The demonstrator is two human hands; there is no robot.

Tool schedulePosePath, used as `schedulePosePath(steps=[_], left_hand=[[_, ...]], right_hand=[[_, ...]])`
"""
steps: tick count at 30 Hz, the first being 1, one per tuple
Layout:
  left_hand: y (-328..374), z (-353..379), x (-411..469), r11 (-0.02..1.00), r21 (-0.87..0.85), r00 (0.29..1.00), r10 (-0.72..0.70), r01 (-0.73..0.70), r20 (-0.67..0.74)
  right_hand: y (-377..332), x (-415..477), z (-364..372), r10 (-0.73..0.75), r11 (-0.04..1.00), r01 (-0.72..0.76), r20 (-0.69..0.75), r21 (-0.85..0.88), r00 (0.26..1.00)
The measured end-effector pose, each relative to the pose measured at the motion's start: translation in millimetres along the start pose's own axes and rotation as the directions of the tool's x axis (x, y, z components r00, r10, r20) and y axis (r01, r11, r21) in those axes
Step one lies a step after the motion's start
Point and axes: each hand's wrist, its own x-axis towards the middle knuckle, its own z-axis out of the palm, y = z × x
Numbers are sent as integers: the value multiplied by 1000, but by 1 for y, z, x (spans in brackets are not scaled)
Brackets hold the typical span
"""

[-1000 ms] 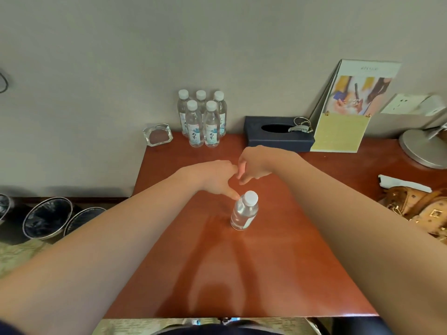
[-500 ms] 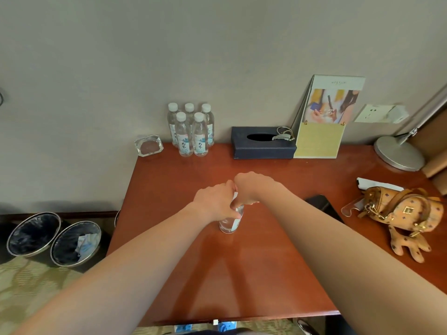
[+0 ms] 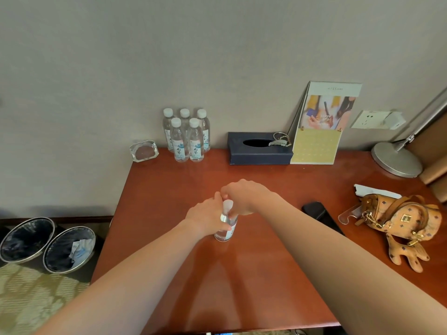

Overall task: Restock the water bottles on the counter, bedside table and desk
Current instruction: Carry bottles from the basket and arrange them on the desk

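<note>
Since the desk (image 3: 242, 286) already carries five capped water bottles (image 3: 186, 139) in a tight cluster at the wall, just left of the tissue box (image 3: 258, 151), this stop looks nearly restocked. One more bottle is in hand. The counter and bedside table are out of view, so their share cannot be judged. Right of the tissue box and nearer the person lies a tan bag (image 3: 401, 218), and a round lamp base (image 3: 396, 160) sits further right of the box by the wall. A dark phone (image 3: 319, 213) lies in front of the box, between the bag and the hands. Well in front of the tissue box, near mid-desk, the single bottle (image 3: 226, 229) stands upright on the wood. The left hand (image 3: 205, 218) has its fingers curled round the bottle's body, and the right hand (image 3: 244, 199) is closed over the cap (image 3: 227, 204), pinching it. What remains here, I judge, is moving this bottle to the cluster. Bare wood runs from it towards the cluster left of the tissue box, so the way is open. The desk's left edge, with bins (image 3: 70, 250) below, is the side to mind, as is the glass ashtray (image 3: 144, 151) beside the cluster.
</note>
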Motion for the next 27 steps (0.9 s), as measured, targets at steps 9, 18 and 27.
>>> schedulePosePath(steps=[9,18,27], left_hand=[[-16,-15,15,999,-38,1000,-4,5,13],[-51,-42,27,999,-38,1000,-24,23,-19],[-87,-76,47,996,-84,998,-40,36,-40]], right_hand=[[-2,22,-8,-56,998,57,-47,5,997],[-22,60,-21,-102,995,100,-97,-29,990],[-40,109,-43,-137,990,132,-144,-44,980]])
